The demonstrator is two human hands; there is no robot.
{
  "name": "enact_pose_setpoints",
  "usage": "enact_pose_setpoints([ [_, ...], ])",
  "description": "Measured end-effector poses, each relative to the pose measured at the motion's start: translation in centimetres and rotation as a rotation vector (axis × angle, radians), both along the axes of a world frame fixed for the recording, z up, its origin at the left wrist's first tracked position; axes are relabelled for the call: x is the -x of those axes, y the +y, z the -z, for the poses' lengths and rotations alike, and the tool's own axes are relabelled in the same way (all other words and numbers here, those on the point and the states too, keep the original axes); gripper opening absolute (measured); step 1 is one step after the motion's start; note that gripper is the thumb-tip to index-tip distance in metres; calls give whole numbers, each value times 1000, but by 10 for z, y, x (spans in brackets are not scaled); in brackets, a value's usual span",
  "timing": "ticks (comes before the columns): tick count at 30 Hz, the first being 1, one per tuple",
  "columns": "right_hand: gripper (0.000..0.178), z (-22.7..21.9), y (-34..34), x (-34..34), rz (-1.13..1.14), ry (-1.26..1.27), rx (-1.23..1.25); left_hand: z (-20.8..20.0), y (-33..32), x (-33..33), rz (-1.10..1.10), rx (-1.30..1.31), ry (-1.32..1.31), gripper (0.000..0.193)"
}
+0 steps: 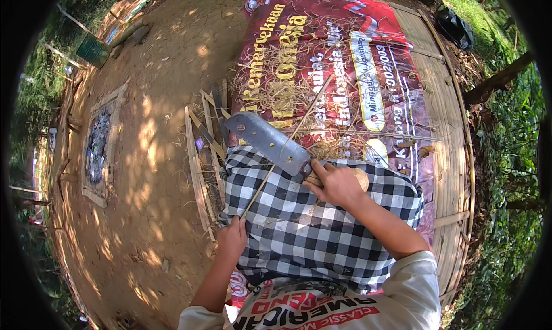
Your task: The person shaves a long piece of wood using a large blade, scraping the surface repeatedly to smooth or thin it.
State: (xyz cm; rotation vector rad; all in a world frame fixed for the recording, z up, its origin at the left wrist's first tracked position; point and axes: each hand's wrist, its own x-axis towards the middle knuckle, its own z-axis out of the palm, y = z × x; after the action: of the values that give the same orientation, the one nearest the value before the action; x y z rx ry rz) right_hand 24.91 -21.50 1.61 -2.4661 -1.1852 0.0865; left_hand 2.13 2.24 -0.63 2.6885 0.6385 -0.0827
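Note:
My right hand [339, 187] is closed around the wooden handle of a broad cleaver [261, 139]. Its wide grey blade has a few holes and points to the upper left. A thin bamboo strip [257, 193] is gripped at its near end by my left hand [231, 239], whose fingers are wrapped shut. From there the strip runs up and to the right, passes at the blade, and shows again beyond it. Whether the edge touches the strip cannot be made out. Below both lies a black-and-white checkered cloth [322, 229] over my lap.
Curly bamboo shavings [282, 71] litter a red printed banner [328, 8] spread on a bamboo-slat platform [451, 140]. Split bamboo pieces [194, 169] lean at its left edge. On the dirt ground are a framed ash pit [99, 137] and a green container [93, 51].

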Motion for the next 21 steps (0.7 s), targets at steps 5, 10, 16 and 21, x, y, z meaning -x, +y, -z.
enact_pose_setpoints([
  [5, 53, -1, 36, 50, -332, 51, 13, 9, 3, 7, -15, 31, -53, 28],
  [10, 50, 13, 21, 18, -349, -172, -15, 9, 4, 12, -38, 47, -52, 30],
  [16, 55, 0, -48, -64, 150, -144, 90, -3, -1, -6, 29, 9, 16, 29],
  [21, 54, -3, -15, -23, 73, -63, -41, 2, 3, 5, -23, 63, -5, 29],
])
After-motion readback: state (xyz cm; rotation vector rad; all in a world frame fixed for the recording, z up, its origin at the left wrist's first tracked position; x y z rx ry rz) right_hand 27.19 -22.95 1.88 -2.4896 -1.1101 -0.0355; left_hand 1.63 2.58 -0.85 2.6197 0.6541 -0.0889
